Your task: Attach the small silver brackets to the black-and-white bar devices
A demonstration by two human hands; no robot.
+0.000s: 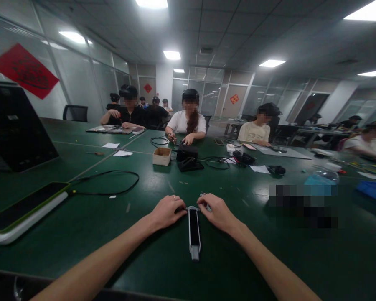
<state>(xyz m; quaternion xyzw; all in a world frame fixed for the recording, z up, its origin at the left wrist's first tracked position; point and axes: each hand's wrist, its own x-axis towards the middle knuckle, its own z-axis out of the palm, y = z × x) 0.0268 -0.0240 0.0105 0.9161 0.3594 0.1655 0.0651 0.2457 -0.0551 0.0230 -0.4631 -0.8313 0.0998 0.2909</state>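
1. We're in a glass-partitioned workroom with ceiling panel lights and a red paper sign on the glass, upper left of frame.
2. Long green workbench fills the lower frame. Seated co-workers are at the far side, upper centre.
3. Slim black-and-white handheld unit lies lengthwise on the bench, bottom centre, between our hands, its metal end nearest us.
4. Our left hand is at the unit's far end, on the frame's left. Fingers are curled inward, narrow, touching or just beside that end; can't tell if gripping.
5. Our right hand mirrors it. Fingers are narrow, curled toward the same end, beside a small metal chain; grip unclear.
6. Nearby: green-edged white tablet-like device at left, black cable beyond it, cardboard box mid-bench, black cased device just right of the box.
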